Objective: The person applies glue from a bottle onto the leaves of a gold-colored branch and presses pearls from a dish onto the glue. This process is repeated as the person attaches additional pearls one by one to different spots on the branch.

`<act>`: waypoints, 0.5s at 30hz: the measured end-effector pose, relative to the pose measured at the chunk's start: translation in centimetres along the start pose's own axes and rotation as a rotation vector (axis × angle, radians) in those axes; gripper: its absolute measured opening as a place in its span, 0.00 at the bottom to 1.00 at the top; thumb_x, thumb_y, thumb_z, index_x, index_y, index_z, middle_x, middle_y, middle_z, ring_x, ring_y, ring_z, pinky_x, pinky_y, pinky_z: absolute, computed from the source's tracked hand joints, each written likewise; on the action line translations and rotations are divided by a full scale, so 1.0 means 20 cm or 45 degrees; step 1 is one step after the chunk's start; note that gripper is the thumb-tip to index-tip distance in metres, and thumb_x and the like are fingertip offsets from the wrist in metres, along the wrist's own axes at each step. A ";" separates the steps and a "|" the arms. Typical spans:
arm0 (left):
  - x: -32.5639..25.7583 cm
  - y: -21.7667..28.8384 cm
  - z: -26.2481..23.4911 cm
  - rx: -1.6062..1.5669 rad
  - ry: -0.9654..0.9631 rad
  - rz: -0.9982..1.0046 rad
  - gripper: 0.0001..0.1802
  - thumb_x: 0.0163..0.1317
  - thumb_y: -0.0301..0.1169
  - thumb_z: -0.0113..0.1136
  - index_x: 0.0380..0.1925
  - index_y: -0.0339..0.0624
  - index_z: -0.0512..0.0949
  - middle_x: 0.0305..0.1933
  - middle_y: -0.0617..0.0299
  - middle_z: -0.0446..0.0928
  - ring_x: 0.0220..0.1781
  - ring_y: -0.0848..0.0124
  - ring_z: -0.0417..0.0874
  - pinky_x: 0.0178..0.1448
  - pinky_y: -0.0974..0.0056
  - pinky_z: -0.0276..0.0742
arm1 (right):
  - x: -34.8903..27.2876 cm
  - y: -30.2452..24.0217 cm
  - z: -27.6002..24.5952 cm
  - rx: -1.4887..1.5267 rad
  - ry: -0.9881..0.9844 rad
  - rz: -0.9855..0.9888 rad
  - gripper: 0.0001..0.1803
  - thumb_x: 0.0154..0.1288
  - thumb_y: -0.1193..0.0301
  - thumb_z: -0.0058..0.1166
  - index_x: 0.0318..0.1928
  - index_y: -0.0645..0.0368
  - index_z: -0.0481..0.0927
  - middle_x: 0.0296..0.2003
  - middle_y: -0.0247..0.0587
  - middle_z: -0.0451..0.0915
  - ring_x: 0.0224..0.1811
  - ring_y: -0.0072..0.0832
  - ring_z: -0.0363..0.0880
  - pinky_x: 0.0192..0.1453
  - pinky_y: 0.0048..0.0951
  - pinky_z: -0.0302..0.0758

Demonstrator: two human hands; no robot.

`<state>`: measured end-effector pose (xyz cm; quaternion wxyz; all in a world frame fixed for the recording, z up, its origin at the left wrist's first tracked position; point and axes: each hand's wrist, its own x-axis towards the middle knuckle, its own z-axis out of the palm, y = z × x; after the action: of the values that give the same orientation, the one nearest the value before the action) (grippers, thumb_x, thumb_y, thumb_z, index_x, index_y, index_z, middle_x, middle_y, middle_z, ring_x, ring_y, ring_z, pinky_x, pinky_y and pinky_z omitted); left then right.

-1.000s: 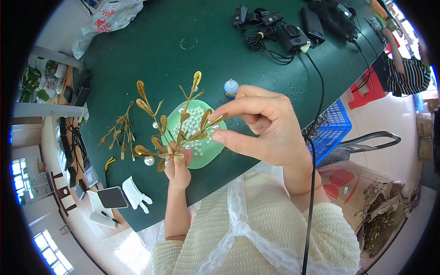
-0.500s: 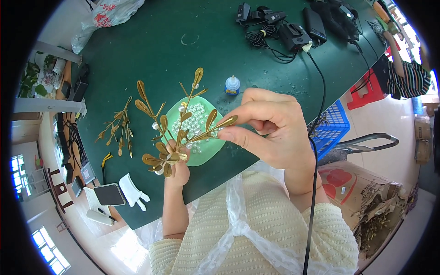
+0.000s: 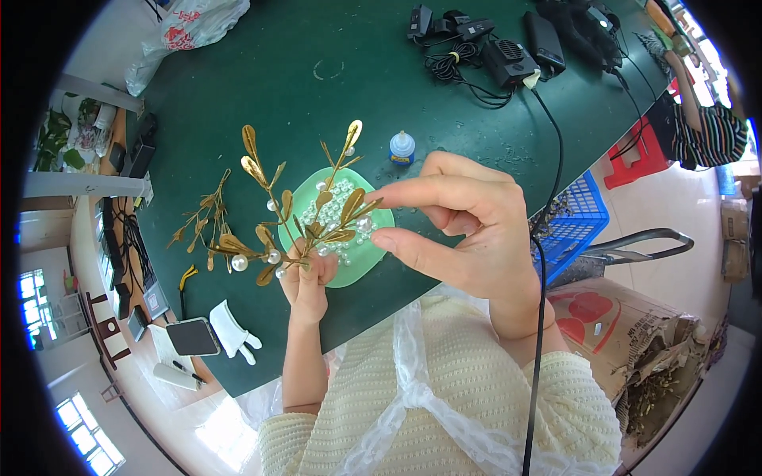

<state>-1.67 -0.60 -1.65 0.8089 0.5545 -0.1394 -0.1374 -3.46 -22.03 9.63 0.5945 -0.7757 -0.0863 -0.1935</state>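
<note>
My left hand (image 3: pixel 306 289) pinches the lower stem of a gold leafy branch (image 3: pixel 352 206) with white pearls on several of its sprigs. The branch is held up over a light green plate (image 3: pixel 367 258) of loose pearls (image 3: pixel 340 193), hiding part of it. My right hand (image 3: pixel 476 222) is at the right end of the branch, thumb and forefinger apart. Between their tips is a gap, close to a leaf tip and a pearl (image 3: pixel 364 224) on the branch; whether a fingertip touches the leaf I cannot tell.
A small blue glue bottle (image 3: pixel 402 148) stands beyond the plate. Left lie another gold branch (image 3: pixel 208 218), a phone (image 3: pixel 193 337) and a white glove (image 3: pixel 230 329). Black devices with cables (image 3: pixel 508 63) are at the far right; one cable hangs past my right wrist. A blue basket (image 3: pixel 579 226) stands off the table edge.
The branch has turned in my left hand, so pearls on its lower left sprigs now face up. My right thumb and forefinger have let go of the right-hand sprig and spread apart.
</note>
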 end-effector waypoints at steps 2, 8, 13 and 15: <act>0.00 -0.01 0.00 -0.024 -0.009 -0.009 0.18 0.59 0.45 0.51 0.25 0.44 0.61 0.17 0.73 0.54 0.15 0.81 0.51 0.22 0.72 0.47 | 0.00 0.00 0.02 0.070 0.034 -0.026 0.14 0.38 0.78 0.64 0.32 0.59 0.81 0.16 0.25 0.64 0.15 0.10 0.54 0.17 0.14 0.45; 0.00 0.03 0.05 0.161 0.095 -0.016 0.19 0.59 0.46 0.50 0.24 0.44 0.61 0.19 0.73 0.54 0.17 0.81 0.53 0.23 0.74 0.49 | 0.00 -0.01 0.03 0.041 0.056 -0.065 0.09 0.39 0.78 0.63 0.27 0.60 0.80 0.17 0.27 0.66 0.14 0.10 0.56 0.16 0.14 0.47; -0.01 0.03 0.05 0.250 0.092 0.018 0.20 0.58 0.49 0.50 0.24 0.44 0.60 0.20 0.72 0.55 0.19 0.81 0.54 0.24 0.74 0.50 | -0.03 0.02 0.06 -0.005 0.074 -0.140 0.08 0.38 0.78 0.63 0.24 0.61 0.79 0.17 0.28 0.67 0.14 0.11 0.57 0.16 0.14 0.50; -0.01 0.02 0.04 0.238 0.095 0.019 0.20 0.58 0.49 0.50 0.24 0.45 0.60 0.19 0.72 0.55 0.19 0.82 0.54 0.23 0.74 0.49 | -0.03 0.01 0.06 -0.014 0.074 -0.131 0.08 0.38 0.77 0.64 0.24 0.61 0.79 0.17 0.28 0.67 0.14 0.12 0.58 0.16 0.14 0.51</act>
<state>-2.19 -1.07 -1.03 0.7593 0.6312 -0.1254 -0.0971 -3.72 -20.98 8.89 0.5819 -0.7675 -0.1076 -0.2467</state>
